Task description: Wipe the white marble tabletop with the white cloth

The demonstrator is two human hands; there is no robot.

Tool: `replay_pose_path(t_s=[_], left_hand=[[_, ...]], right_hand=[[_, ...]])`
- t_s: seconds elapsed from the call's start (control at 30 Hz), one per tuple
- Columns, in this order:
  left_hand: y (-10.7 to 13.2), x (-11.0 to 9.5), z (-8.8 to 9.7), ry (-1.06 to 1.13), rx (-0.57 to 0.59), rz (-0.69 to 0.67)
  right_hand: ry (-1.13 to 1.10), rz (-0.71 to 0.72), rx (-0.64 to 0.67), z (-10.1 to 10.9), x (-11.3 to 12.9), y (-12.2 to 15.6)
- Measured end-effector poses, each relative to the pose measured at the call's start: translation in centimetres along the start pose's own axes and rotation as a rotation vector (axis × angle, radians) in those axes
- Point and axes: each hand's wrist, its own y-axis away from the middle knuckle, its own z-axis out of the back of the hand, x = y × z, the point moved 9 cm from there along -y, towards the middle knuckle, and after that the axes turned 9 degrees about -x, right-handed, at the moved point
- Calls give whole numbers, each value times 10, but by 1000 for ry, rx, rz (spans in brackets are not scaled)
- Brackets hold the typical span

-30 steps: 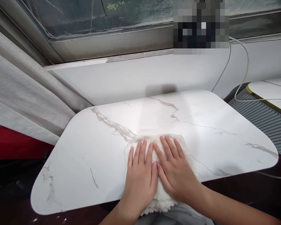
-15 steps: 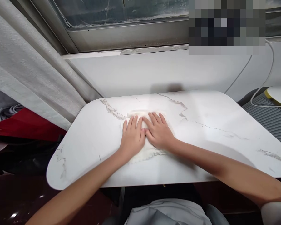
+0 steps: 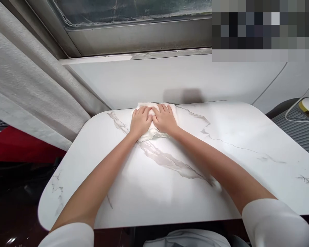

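Note:
Both palms press flat on a white cloth [image 3: 154,132] near the far edge of a white marble-patterned table [image 3: 149,185]. My left hand [image 3: 140,120] covers the cloth's left part, its fingers stretched forward. On the right part lies my right hand [image 3: 166,118], fingers also extended. The two thumbs and index fingers nearly meet in the middle. The cloth's back edge reaches the table's rim by the wall, and its front edge is crumpled below the hands.
Behind the table rise a white wall panel [image 3: 134,79] and a window frame [image 3: 144,37]. A pale curtain [image 3: 33,79] hangs at the left, with a red item [image 3: 25,145] beneath it. A white cable [image 3: 302,99] and a ribbed grey object [image 3: 293,130] are at the right.
Both hands have pushed the cloth forward from the table's middle to its far edge, with arms stretched out further. The view has shifted slightly.

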Motion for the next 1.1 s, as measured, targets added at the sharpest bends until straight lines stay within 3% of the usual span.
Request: replay_pose_path(t_s=[0.23,0.53,0.87,1.1], left_hand=[[-33,17,-6,25,-33,-18],[-53,28,-11,19,-13,-27],[-44,30,-12,16,-18,-19],[-16,25,3,40,-33,-29]], right_hand=[[9,-43,-119,-9,-4,-32],[15,-126,-90,-16,-6,-51],[10,-107,-119,-11,-2,-42],[-1,-97,-133,-2,14,-16]])
